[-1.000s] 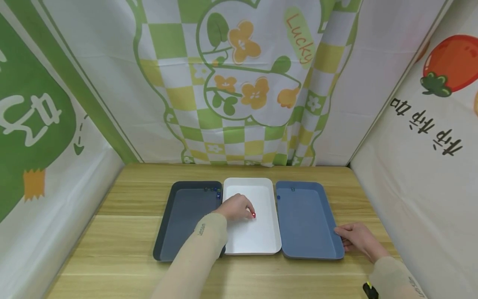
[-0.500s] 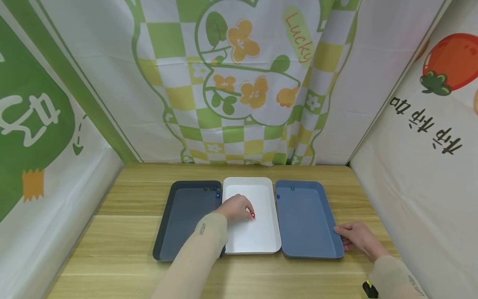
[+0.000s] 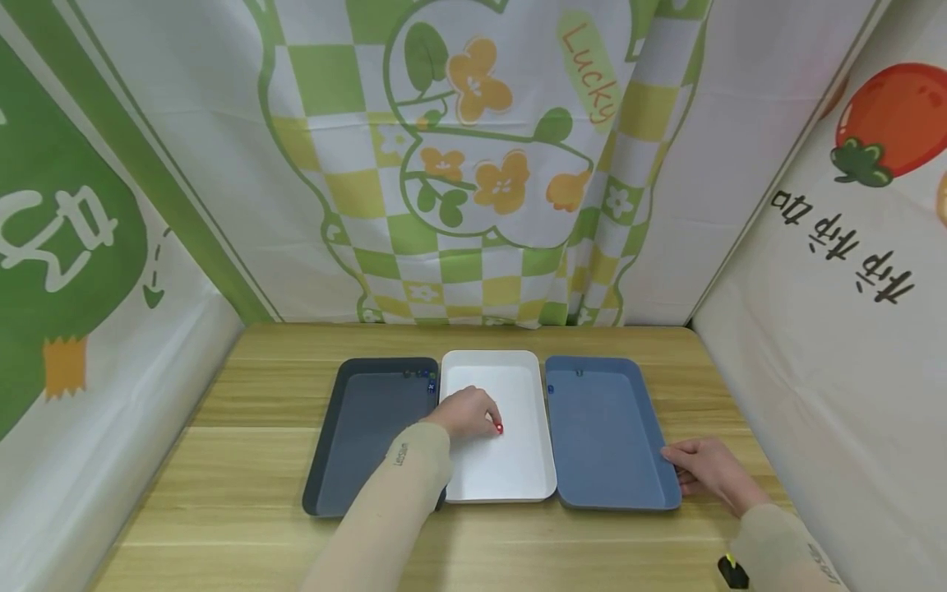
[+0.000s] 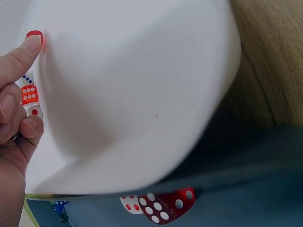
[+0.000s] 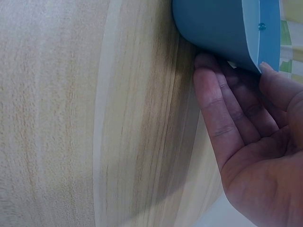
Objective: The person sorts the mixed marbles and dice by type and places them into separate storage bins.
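Observation:
My left hand (image 3: 464, 413) reaches over the white tray (image 3: 524, 469), its fingertips pinching a small red die (image 4: 35, 33). Behind the curled fingers, in the left wrist view, a white die with blue dots (image 4: 27, 78), an orange-red die (image 4: 29, 94) and a white die with a red dot (image 4: 34, 111) sit in a row. The hand hides this row in the head view. At the near right corner of the blue tray (image 3: 617, 460), my right hand (image 3: 706, 469) grips the edge, thumb at the rim and fingers against the outer wall.
Left of the white tray stands a dark grey tray (image 3: 355, 444) with several small dice along its far side; a dark red die (image 4: 165, 205) shows there. Two small pieces, one a blue piece (image 3: 551, 389), lie in the blue tray. A black object (image 3: 732, 571) lies near the right sleeve.
The left fingertips and the red die have shifted very slightly left over the white tray. The right hand has stayed at the blue tray's edge.

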Demonstrator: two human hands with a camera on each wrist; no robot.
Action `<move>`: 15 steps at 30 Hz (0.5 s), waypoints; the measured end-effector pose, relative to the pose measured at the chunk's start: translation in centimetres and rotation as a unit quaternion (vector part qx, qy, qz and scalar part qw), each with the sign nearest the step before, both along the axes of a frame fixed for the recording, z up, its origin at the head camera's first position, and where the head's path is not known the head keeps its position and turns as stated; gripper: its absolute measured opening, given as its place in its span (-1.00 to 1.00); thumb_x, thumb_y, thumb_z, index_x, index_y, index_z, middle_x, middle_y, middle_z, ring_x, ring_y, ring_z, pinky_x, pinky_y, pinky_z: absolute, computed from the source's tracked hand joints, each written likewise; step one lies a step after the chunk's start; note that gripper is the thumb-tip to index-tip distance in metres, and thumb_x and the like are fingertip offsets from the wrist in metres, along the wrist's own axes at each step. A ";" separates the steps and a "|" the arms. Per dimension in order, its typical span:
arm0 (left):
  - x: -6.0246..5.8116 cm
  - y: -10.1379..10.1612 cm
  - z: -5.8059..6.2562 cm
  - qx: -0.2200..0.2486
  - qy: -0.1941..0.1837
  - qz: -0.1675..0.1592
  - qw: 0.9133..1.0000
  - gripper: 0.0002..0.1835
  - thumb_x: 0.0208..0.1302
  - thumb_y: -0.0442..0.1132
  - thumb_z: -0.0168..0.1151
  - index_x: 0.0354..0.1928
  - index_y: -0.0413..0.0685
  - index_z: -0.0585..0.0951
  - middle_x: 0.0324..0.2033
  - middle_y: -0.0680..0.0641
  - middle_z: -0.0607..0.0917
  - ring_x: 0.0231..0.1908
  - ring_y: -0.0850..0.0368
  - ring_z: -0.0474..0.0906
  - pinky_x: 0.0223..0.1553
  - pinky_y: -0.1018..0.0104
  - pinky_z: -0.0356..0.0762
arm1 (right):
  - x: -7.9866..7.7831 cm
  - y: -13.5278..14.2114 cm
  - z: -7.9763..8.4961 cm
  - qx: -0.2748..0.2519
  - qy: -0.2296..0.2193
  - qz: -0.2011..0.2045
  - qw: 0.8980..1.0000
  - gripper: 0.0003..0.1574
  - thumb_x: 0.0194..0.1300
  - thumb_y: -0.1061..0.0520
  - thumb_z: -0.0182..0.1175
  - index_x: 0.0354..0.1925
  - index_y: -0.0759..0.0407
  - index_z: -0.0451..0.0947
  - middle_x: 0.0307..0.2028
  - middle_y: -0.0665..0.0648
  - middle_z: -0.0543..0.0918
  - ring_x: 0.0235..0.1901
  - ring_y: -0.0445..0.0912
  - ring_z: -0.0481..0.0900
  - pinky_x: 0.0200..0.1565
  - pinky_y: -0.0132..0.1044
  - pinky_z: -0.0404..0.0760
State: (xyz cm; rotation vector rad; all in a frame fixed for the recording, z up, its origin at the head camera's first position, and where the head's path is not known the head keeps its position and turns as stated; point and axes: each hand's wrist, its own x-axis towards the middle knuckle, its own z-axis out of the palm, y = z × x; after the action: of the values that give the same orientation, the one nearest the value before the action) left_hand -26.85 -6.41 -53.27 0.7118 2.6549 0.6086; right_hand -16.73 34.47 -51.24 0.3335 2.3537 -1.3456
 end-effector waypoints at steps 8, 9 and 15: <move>0.2 0.0 0.2 -0.004 0.005 -0.007 1.000 -0.96 0.20 -0.17 0.48 -0.30 0.14 0.83 -0.19 0.11 0.79 -0.03 0.07 0.63 0.14 0.14 0.53 | 0.0 0.0 0.0 0.000 0.000 0.003 1.000 -0.44 0.53 0.08 0.17 0.18 0.57 0.52 -0.32 0.16 0.74 -0.34 -0.05 0.71 -0.25 -0.17 0.75; 0.3 0.0 0.2 -0.005 0.006 -0.007 1.000 -0.96 0.20 -0.17 0.48 -0.30 0.14 0.83 -0.20 0.12 0.79 -0.03 0.08 0.63 0.14 0.14 0.54 | 0.0 0.0 0.0 0.000 0.001 0.004 1.000 -0.44 0.53 0.08 0.17 0.18 0.58 0.52 -0.33 0.16 0.74 -0.34 -0.05 0.71 -0.25 -0.17 0.75; 0.5 0.0 0.4 -0.003 0.008 -0.007 1.000 -0.96 0.20 -0.18 0.48 -0.30 0.12 0.83 -0.20 0.12 0.79 -0.03 0.09 0.64 0.13 0.15 0.54 | 0.0 0.0 0.0 0.002 0.001 0.002 1.000 -0.45 0.53 0.08 0.17 0.17 0.58 0.52 -0.33 0.16 0.75 -0.35 -0.05 0.71 -0.26 -0.18 0.75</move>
State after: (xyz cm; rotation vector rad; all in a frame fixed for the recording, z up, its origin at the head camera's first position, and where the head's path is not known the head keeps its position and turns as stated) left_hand -26.39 -6.42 -52.86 0.7362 2.6630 0.5924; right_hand -16.78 34.49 -51.25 0.3285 2.3571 -1.3396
